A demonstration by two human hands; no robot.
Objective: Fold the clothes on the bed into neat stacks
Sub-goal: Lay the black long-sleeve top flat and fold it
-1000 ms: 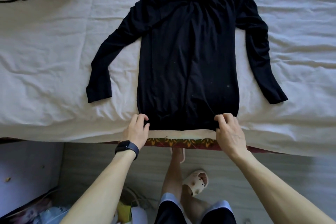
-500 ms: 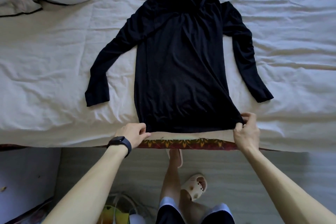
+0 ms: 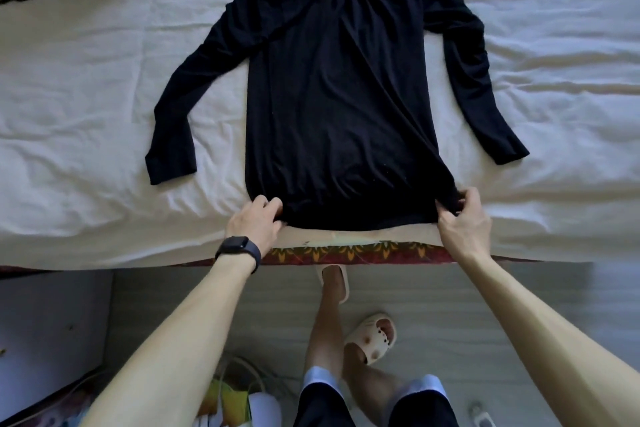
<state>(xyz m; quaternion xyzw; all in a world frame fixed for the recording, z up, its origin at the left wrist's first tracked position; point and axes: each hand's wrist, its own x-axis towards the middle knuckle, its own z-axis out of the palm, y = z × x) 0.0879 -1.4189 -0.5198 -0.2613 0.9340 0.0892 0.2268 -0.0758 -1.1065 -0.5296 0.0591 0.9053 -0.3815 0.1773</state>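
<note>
Sweater, black, flat on bed; left hand pinches hem corner; right hand grips opposite corner

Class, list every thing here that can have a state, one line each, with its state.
black top: unfolded, spread flat, sleeves out.
left hand: holds the hem's left corner.
right hand: pinches the hem's right corner.
bed sheet: wrinkled.
watch: worn on the left wrist.

No text, label, brand or number can be read anywhere.
</note>
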